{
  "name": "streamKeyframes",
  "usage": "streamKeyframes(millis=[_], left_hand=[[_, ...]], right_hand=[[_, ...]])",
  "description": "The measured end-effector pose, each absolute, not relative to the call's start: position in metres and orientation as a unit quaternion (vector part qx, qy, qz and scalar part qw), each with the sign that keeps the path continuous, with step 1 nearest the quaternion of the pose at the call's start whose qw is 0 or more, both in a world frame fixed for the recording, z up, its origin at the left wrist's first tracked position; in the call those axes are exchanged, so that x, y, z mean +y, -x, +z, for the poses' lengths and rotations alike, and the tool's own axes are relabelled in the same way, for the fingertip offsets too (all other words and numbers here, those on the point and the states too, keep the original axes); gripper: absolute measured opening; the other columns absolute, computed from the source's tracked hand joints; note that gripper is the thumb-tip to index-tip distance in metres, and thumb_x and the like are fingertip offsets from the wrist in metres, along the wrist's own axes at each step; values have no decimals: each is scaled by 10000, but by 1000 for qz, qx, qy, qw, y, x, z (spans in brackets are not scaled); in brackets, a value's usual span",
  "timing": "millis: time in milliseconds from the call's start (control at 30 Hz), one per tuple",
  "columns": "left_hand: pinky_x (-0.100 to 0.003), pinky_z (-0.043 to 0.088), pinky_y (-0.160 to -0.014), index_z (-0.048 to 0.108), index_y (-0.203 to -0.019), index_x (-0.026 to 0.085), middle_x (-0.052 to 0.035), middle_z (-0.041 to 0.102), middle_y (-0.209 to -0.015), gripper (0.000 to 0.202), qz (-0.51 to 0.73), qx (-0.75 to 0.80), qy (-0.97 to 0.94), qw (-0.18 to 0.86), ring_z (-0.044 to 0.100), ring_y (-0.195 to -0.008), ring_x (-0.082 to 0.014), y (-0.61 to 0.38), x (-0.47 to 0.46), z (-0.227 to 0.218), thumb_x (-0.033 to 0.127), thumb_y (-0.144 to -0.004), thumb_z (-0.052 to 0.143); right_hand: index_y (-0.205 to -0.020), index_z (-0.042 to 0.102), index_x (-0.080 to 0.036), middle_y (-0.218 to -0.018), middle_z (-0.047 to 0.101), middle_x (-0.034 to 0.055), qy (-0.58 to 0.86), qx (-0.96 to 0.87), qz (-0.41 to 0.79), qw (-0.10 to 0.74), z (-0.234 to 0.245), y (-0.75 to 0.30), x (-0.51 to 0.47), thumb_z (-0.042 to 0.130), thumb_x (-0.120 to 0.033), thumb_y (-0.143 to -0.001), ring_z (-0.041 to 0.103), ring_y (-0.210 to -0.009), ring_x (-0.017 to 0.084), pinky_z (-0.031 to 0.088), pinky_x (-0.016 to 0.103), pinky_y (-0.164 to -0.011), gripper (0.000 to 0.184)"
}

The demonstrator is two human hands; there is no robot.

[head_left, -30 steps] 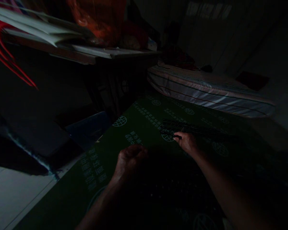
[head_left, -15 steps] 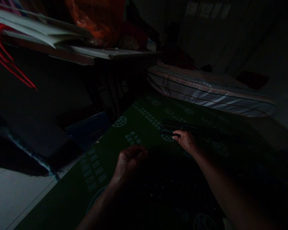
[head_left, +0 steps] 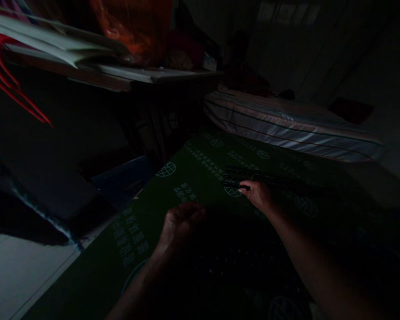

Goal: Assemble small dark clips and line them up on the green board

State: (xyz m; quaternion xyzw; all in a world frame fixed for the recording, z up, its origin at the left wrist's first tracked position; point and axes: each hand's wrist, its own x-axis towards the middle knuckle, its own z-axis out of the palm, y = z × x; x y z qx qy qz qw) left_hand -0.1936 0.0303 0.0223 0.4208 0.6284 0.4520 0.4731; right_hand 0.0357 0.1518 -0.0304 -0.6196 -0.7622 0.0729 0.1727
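Note:
Under both hands lies a dark green sheet printed with globe marks and lettering. My right hand is closed in a pinch, fingertips at the end of a thin black strip. Just beyond it, a bundle of long black strips lies across the sheet. Nearer to me, my left hand is curled closed, and whatever its fingers hold is lost in shadow. A black mass with small pale specks spreads between my forearms; its outline is too dark to tell.
At the upper left stands a table bearing papers and an orange plastic bag. Red cords hang from its left side. A striped mattress borders the green sheet's far side. A blue panel lies below the table.
The picture is slightly darker. Both hands hold nearly the same positions, with no clear movement of the black strips.

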Motion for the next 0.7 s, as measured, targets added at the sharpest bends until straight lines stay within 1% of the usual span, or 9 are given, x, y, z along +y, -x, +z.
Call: streamKeyframes(millis=[133, 300, 433, 500, 700], left_hand=[[-220, 391, -468, 657, -627, 170, 3, 648, -559, 148, 448, 631, -417, 477, 550, -505, -131, 193, 31, 22, 314, -590, 661], [-226, 406, -484, 651, -641, 166, -1, 654, -572, 167, 452, 630, -418, 473, 566, -525, -141, 192, 29, 24, 327, -597, 654], [-226, 403, -479, 650, -633, 165, -2, 652, -559, 164, 452, 633, -428, 460, 576, -537, -154, 192, 29, 24, 321, -582, 655], [-224, 404, -477, 654, -644, 168, -2, 656, -566, 168, 449, 632, -431, 461, 578, -534, -153, 193, 30, 23, 327, -588, 657], [-228, 418, -469, 660, -668, 174, -7, 671, -590, 175, 446, 623, -436, 472, 594, -528, -156, 196, 31, 17, 336, -601, 657]], right_hand=[[-1003, 676, -285, -898, 725, 16, 620, -762, 75, 172, -31, -36, 152, 632, -319, -753, 661, -817, 190, 476, 265, -685, 256], [-1012, 675, -271, -866, 728, 30, 620, -762, 78, 169, -32, -36, 153, 631, -324, -754, 665, -777, 197, 478, 273, -668, 267], [-1026, 670, -268, -904, 724, 31, 615, -766, 80, 170, -32, -37, 153, 625, -319, -759, 662, -828, 196, 478, 271, -703, 275], [-1030, 667, -271, -925, 721, 28, 612, -768, 82, 170, -32, -37, 153, 621, -315, -763, 661, -837, 189, 478, 266, -713, 275], [-1011, 672, -296, -893, 726, 8, 612, -767, 84, 171, -31, -37, 153, 626, -314, -760, 663, -813, 184, 480, 268, -696, 256]])
